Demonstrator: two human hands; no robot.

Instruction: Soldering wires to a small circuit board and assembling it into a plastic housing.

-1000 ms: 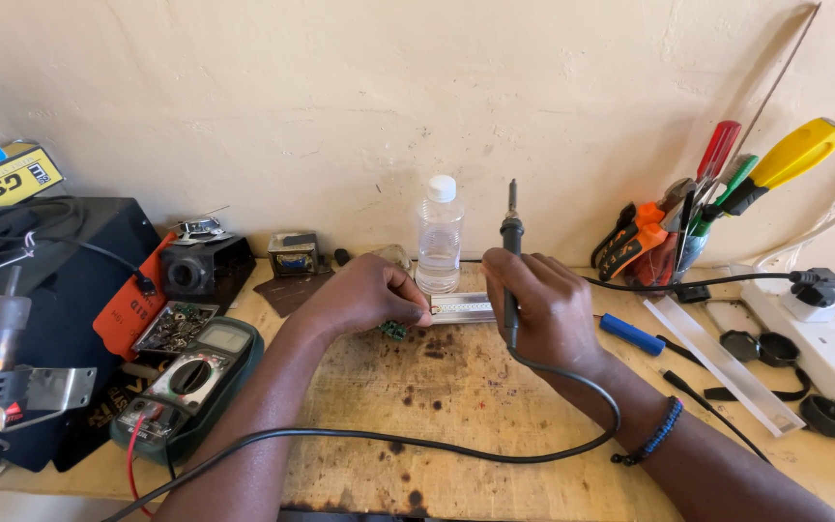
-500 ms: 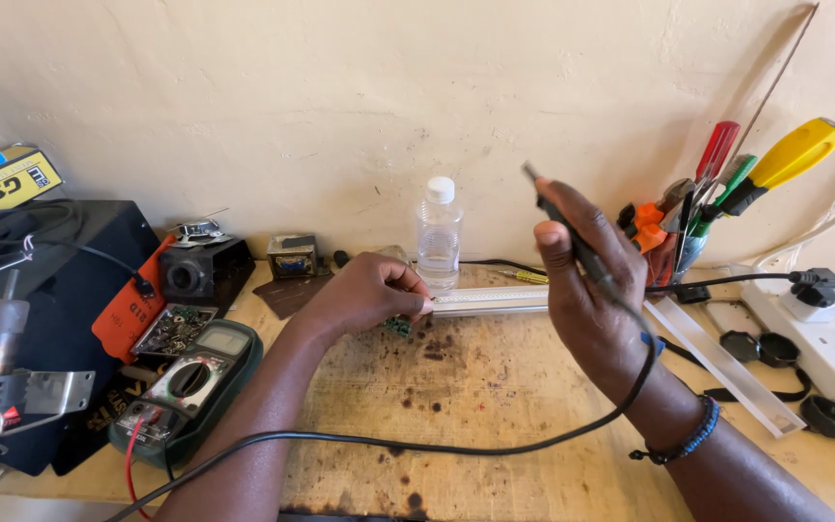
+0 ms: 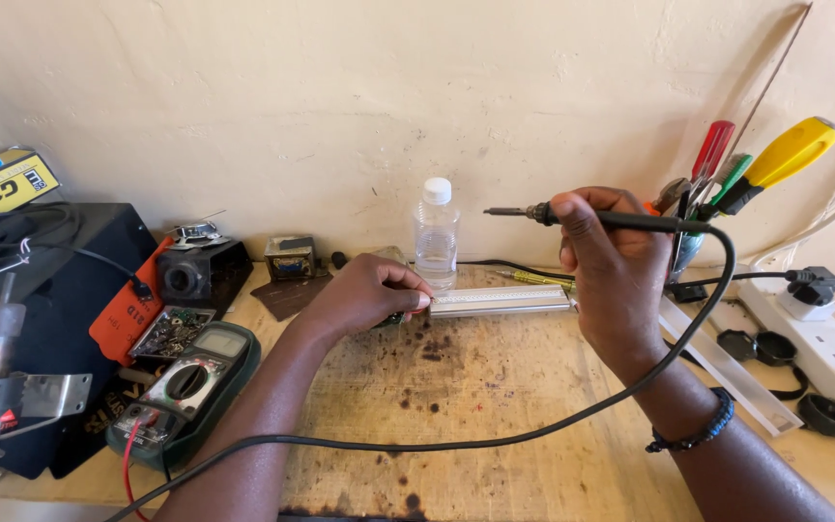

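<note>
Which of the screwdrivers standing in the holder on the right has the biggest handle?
The yellow-handled screwdriver, leaning furthest right. Its handle is thicker and longer than the red-handled screwdriver and the green-handled screwdriver beside it.

Left hand [image 3: 364, 295] covers the near end of the aluminium strip [image 3: 503, 301]; what the fingers [image 3: 416, 302] pinch can't be told. W/ ref. to strip: white power strip [image 3: 828, 353] at right cut by frame edge; small parts in tray [image 3: 168, 332] at left too small to identify.

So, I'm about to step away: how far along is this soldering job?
Done: nothing clearly visible. In hand: the left hand pins the end of the white strip; the right hand holds the soldering iron lifted clear. Left: the iron's tip isn't on the strip.
</note>
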